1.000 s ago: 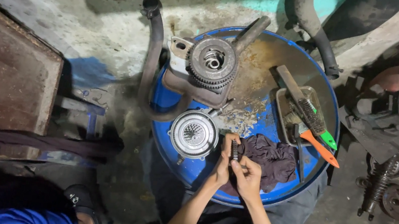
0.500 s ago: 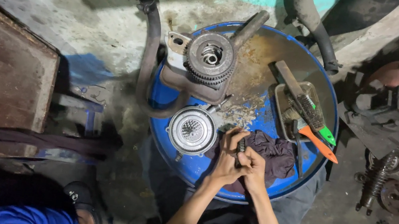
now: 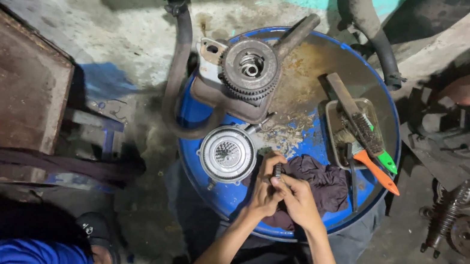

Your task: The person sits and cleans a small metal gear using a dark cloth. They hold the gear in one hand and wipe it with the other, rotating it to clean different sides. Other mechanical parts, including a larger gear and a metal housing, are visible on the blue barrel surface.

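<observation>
My left hand (image 3: 264, 191) and my right hand (image 3: 298, 200) meet over the near edge of a blue drum top (image 3: 223, 200), both closed on one small dark ridged metal part (image 3: 278, 170) held upright between the fingers. A dark purple rag (image 3: 325, 183) lies under and right of my hands. Just left of them rests a round silver ribbed cover (image 3: 226, 154). Behind that sits a grimy engine casing with a toothed gear ring (image 3: 249, 70).
A metal tray (image 3: 331, 132) on the drum's right holds a wire brush (image 3: 360, 121) and tools with green and orange handles (image 3: 380, 169). A black hose (image 3: 178, 64) curves at the drum's left. Shock-absorber springs (image 3: 447, 217) lie at right. Another person in blue (image 3: 43, 255) crouches lower left.
My hands have shifted slightly on the small part, the left thumb curling over it, and the right hand closing in. The view has drifted a little.
</observation>
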